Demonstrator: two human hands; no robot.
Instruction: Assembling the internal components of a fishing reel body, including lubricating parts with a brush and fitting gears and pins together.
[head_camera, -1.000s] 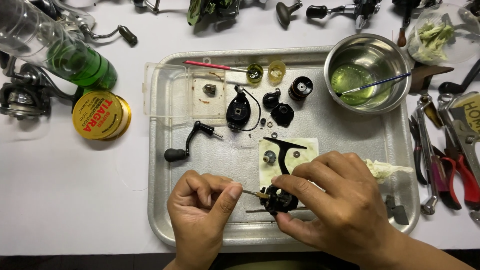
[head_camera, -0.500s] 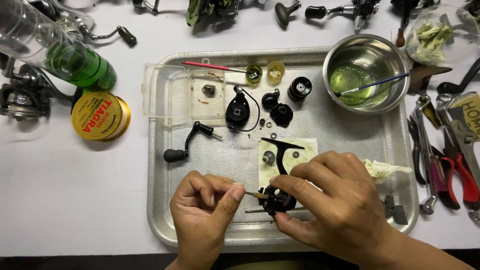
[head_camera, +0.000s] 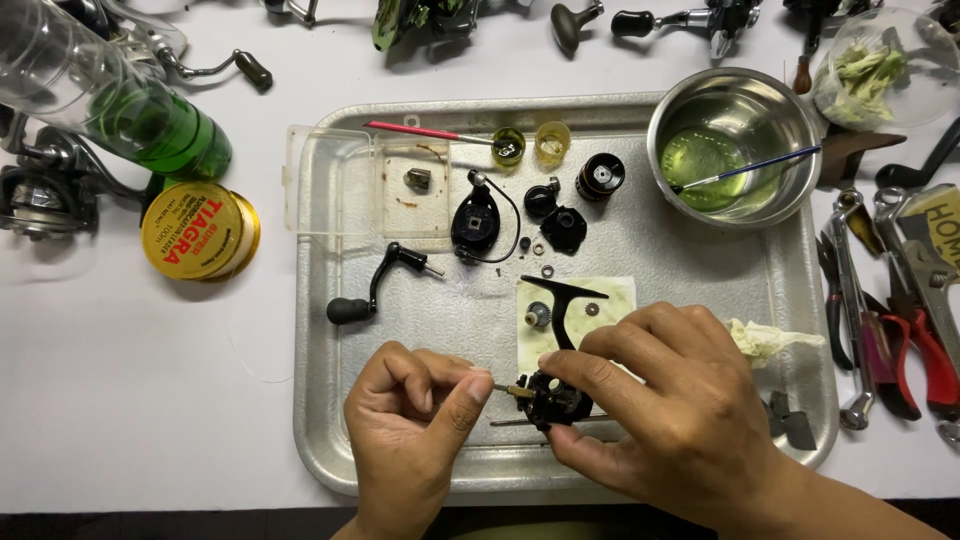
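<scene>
Hands barely shifted, reel body (head_camera: 553, 398) gripped in right hand (head_camera: 668, 405)

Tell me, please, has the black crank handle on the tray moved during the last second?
No. The black crank handle lies where it did, just below the clear plastic box.

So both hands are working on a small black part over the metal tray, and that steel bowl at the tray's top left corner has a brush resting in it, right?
Not quite: the head view shows the steel bowl at the top right corner of the tray, not the top left. The rest holds: a brush rests in it, and the left hand and right hand work on the small black part over the tray.
</scene>
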